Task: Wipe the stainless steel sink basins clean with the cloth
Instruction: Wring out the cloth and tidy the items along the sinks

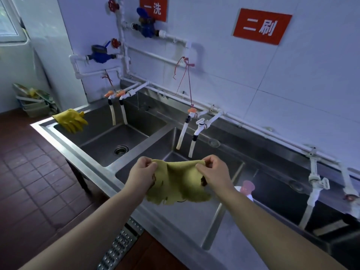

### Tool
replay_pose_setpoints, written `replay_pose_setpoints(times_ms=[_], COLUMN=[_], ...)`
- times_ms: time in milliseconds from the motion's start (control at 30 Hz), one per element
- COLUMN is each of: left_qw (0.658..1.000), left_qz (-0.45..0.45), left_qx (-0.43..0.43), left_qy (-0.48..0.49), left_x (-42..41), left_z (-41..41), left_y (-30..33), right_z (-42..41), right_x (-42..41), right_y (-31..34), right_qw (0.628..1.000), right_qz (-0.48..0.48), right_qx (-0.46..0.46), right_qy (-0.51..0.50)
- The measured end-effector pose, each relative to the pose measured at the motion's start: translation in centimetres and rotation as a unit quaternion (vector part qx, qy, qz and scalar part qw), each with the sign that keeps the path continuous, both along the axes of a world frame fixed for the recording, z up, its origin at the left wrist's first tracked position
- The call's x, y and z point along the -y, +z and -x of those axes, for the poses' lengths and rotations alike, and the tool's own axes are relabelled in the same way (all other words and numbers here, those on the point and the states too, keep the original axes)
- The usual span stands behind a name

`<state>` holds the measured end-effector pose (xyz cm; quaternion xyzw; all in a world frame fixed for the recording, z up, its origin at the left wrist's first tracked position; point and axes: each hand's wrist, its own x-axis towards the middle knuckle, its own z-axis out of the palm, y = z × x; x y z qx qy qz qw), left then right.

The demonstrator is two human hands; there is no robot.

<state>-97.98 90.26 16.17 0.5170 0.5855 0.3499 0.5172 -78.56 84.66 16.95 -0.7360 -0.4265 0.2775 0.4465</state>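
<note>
While it hangs over the middle basin (196, 227), both the left hand (141, 173) and right hand (213, 170) pinch the cloth (179, 184)

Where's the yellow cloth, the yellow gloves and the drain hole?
cloth (178, 184), head view, middle of the hanging fabric.
yellow gloves (71, 119), head view, palm area.
drain (121, 150), head view, centre of strainer.

Commercial kitchen wash-up area. Long stainless steel sink unit (78, 151) with several basins, white tiled wall (311, 78) carrying exposed pipes (124, 55), water meters (100, 55), red station signs (262, 26). Red tile floor (29, 172).
</note>
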Motion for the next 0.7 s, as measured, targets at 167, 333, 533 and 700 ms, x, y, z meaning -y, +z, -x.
replay_pose_setpoints(times_ms=[167,333,533,700], left_qw=[0.994,0.988,0.985,0.984], left_qz=[-0.078,-0.093,-0.095,-0.121], left_qx=[0.0,0.029,0.019,0.007], left_qy=[-0.081,-0.121,-0.141,-0.132], left_x=[2.0,2.8,2.9,2.2], left_z=[-1.9,-2.8,-2.6,-2.4], left_y=[0.6,0.5,0.2,-0.7], right_z=[2.8,3.7,2.9,0.4], right_x=[0.2,0.7,1.7,1.4], right_y=[-0.1,-0.3,-0.8,-1.2], right_qw=[0.997,0.988,0.983,0.975], right_qz=[-0.023,-0.059,-0.057,-0.135], right_qx=[-0.057,-0.091,-0.046,0.149], right_qy=[0.055,0.108,0.167,0.099])
